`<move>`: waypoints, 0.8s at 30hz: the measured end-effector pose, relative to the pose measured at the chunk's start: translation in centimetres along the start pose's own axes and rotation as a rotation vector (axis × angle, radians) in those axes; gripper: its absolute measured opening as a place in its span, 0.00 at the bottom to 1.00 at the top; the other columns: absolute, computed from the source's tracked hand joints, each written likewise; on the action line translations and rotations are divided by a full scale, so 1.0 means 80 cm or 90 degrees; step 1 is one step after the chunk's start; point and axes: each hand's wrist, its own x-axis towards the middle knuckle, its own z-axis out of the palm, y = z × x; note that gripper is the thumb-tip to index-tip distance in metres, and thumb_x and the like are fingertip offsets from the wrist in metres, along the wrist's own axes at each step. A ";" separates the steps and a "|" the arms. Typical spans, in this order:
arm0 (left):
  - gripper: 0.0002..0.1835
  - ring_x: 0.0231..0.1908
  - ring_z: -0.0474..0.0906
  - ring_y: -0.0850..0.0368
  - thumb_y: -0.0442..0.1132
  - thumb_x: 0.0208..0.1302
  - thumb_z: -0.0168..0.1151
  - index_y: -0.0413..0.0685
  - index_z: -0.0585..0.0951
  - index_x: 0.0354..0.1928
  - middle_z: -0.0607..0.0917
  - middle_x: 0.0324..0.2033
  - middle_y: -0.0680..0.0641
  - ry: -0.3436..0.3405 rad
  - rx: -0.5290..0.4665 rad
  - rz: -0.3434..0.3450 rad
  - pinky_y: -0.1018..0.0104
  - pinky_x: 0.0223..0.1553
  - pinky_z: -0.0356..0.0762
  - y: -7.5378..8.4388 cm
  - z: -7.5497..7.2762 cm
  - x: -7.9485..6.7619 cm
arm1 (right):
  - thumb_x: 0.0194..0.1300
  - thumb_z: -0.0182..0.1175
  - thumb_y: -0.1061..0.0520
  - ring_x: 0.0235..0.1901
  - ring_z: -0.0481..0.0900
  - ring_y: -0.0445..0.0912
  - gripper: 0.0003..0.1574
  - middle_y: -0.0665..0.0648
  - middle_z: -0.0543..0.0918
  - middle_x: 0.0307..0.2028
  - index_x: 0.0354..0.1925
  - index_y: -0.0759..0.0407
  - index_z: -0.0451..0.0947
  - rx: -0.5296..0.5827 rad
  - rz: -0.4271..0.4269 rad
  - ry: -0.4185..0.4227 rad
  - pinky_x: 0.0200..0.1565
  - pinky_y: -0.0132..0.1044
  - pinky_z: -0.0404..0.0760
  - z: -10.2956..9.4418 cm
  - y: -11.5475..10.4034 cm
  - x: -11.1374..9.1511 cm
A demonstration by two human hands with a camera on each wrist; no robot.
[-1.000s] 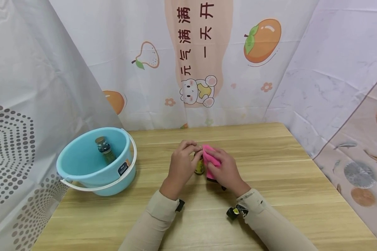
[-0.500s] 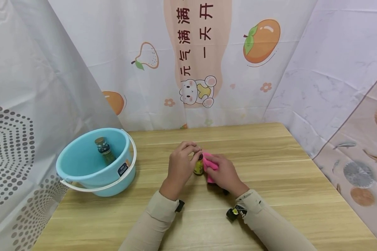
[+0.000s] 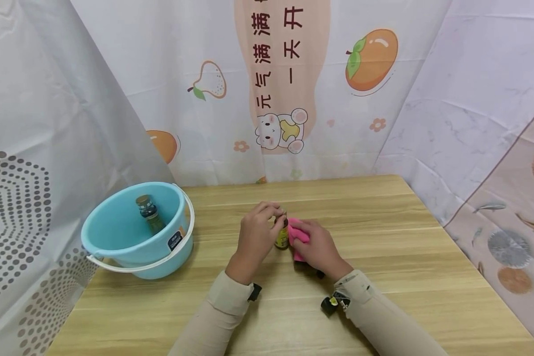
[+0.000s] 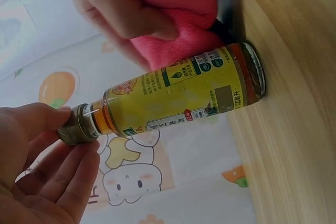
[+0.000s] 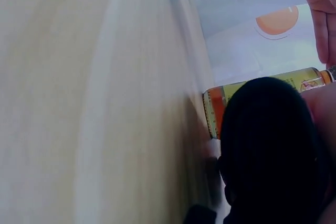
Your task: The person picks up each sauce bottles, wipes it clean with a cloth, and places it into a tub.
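A small glass bottle (image 4: 173, 95) with a yellow label and a gold-brown cap (image 4: 79, 125) stands upright on the table. My left hand (image 3: 259, 231) pinches that cap between thumb and fingers. Bunched in my right hand (image 3: 319, 243) is a pink cloth (image 4: 181, 22), held against the side of the bottle. In the right wrist view a dark rounded piece (image 5: 273, 150) hides the cloth and part of the bottle (image 5: 213, 108). Black bits show below the cloth in the head view.
A light blue bucket (image 3: 111, 217) with a white handle (image 3: 147, 267) stands on the left of the wooden table (image 3: 405, 277). Inside it leans another bottle (image 3: 149, 210) with a brown cap. A printed curtain (image 3: 204, 128) hangs behind the table.
My right hand has brought the pink cloth down from near the bottle's top to lower along its side, mostly in the first half second. My left hand stays at the cap.
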 end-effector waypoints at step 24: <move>0.02 0.44 0.90 0.53 0.31 0.63 0.71 0.43 0.89 0.37 0.92 0.44 0.47 -0.024 -0.042 0.002 0.75 0.20 0.67 -0.005 -0.001 -0.002 | 0.64 0.68 0.62 0.44 0.84 0.46 0.31 0.55 0.82 0.62 0.63 0.44 0.83 0.123 -0.153 0.162 0.36 0.35 0.86 -0.013 -0.016 0.001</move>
